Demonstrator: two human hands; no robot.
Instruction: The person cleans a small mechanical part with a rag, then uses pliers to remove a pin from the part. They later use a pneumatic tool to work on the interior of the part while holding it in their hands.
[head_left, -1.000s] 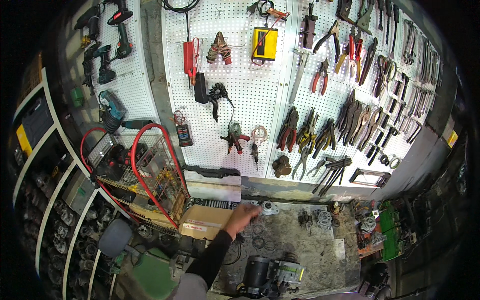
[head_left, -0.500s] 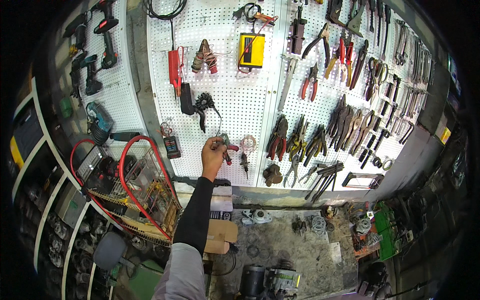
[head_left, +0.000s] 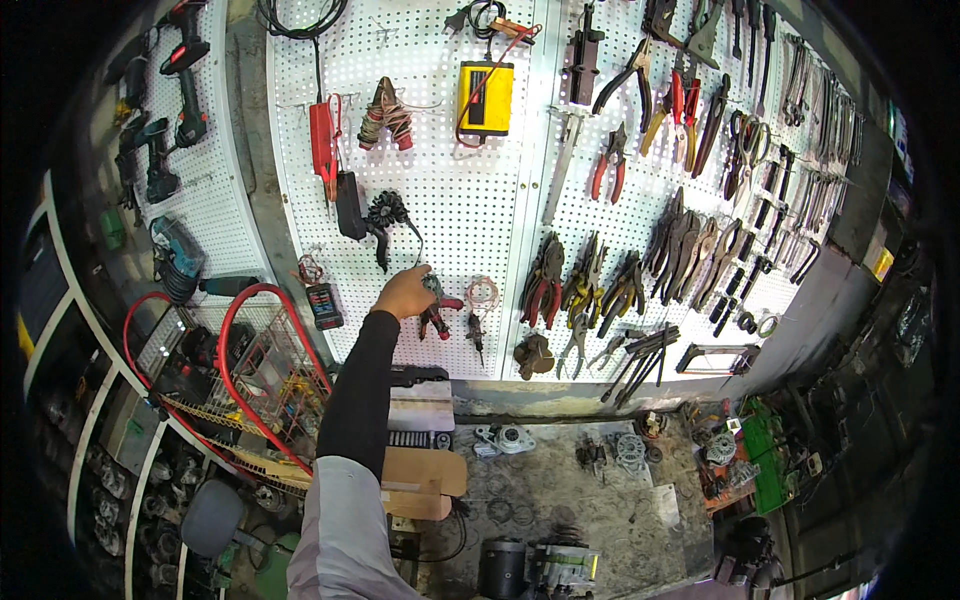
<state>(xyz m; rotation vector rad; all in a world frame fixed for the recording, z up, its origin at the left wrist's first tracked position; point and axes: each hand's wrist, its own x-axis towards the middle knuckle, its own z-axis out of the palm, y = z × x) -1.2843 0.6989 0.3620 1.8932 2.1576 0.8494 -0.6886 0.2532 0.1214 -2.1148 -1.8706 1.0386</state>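
My left hand reaches up to the white pegboard, its bent fingers at the top of a red-handled hand tool. The fingers partly hide the tool's grey head; its exact kind is unclear. The two red handles point down and to the right, close against the board. Just right of it hangs a thin dark tool with a coiled pinkish wire. Above the hand is a black device with a cord running down toward my fingers. My right hand is out of view.
Several pliers hang to the right, and a yellow box-shaped device above. At lower left stands a wire cart with a red handle. Below, a workbench carries metal parts, an open cardboard box and a dark motor-like part.
The view has shifted slightly to the right. My left hand has moved up a little against the board, toward the top of the red-handled tool, which hangs in about the same place.
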